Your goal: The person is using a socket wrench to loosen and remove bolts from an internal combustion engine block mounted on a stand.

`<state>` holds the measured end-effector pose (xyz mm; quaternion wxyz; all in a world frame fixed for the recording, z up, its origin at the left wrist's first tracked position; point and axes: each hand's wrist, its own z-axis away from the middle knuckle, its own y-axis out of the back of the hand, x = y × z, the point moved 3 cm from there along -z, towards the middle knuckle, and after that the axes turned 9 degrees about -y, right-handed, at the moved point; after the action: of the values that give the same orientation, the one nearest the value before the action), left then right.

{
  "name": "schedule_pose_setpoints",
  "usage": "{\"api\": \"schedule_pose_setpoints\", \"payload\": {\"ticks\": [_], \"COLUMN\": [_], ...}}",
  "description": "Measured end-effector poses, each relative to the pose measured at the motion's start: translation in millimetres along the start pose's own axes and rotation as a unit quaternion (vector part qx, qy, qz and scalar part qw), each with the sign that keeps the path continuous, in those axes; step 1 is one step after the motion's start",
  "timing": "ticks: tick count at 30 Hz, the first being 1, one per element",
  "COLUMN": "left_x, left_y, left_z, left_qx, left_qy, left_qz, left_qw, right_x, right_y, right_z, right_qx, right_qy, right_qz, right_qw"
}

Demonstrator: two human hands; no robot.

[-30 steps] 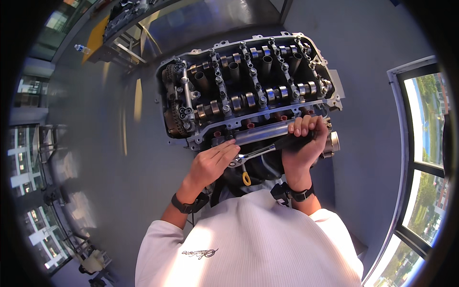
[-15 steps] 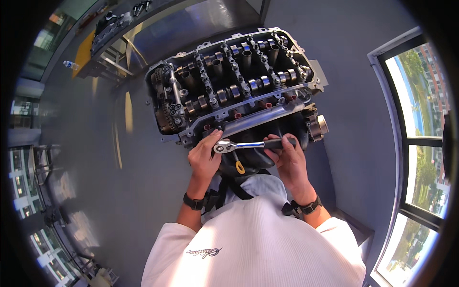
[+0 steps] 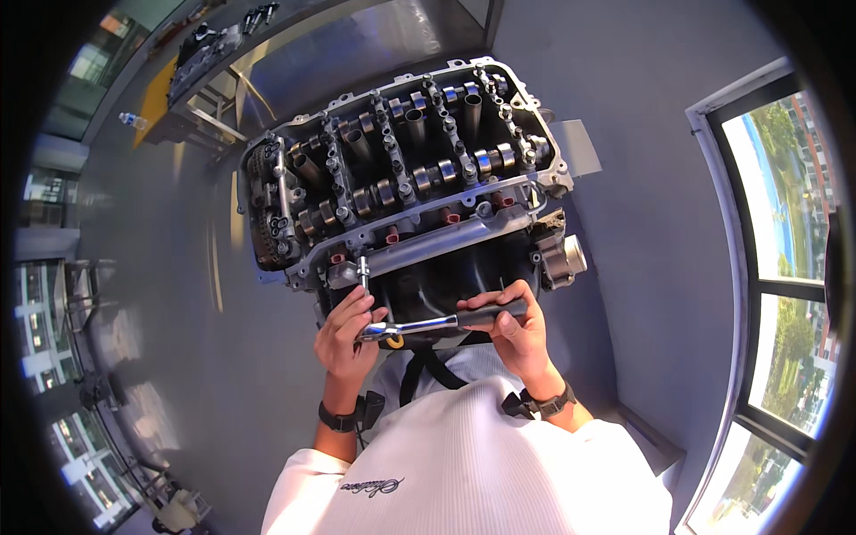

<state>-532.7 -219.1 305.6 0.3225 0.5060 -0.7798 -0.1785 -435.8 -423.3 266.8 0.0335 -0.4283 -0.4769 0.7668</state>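
My right hand [image 3: 519,337] is closed around the black grip of a ratchet wrench [image 3: 432,325], which lies level in front of me. At its head, my left hand [image 3: 346,337] pinches the tool with curled fingers. From those fingers a shiny extension with a socket [image 3: 364,269] points away toward the left end of a silver rail [image 3: 446,242]. Whether the socket touches a fastener there I cannot tell. Behind the rail sits the opened engine [image 3: 403,191], its camshafts and bolted bearing caps exposed. A yellow ring [image 3: 395,341] shows partly behind the ratchet head.
A round metal throttle body [image 3: 562,259] sticks out at the engine's right. Black intake pipes [image 3: 428,290] curve below the rail. Far left stands a workbench [image 3: 192,98] with dark parts on it and a plastic bottle [image 3: 132,119] at its edge. Windows [image 3: 789,330] line the right wall.
Both hands have moved nearer to me with the ratchet. Its head has turned, and the extension now shows pointing at the engine. The engine sits further left and lower in view.
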Motion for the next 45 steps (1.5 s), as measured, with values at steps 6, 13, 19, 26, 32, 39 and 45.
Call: {"api": "schedule_pose_setpoints", "payload": {"ticks": [6,13,19,26,32,39,45], "left_x": [64,76,76,70,71,58,72], "left_y": [-113,-185,-191,-187,-179,-181,-156], "left_z": [-54,-83,-89,-83,-88,-84,-106], "left_qx": [-0.054,-0.087,-0.115,-0.167,-0.212,-0.225,-0.21], "left_qy": [0.012,0.075,0.078,0.115,0.097,0.072,0.143], "left_qz": [0.04,0.032,0.031,0.058,0.05,0.102,0.065], "left_qw": [0.998,0.993,0.99,0.977,0.971,0.966,0.965], "right_x": [-120,-165,-173,-162,-156,-152,-146], "right_y": [89,155,167,148,122,114,107], "right_z": [-10,-25,-24,-23,-17,-15,-36], "right_qx": [-0.014,0.068,0.044,-0.018,-0.055,-0.051,-0.115], "right_qy": [0.089,0.009,-0.059,0.007,0.008,0.019,0.015], "right_qz": [0.102,0.184,0.324,0.548,0.701,0.735,0.722], "right_qw": [0.991,0.981,0.943,0.836,0.711,0.676,0.682]}}
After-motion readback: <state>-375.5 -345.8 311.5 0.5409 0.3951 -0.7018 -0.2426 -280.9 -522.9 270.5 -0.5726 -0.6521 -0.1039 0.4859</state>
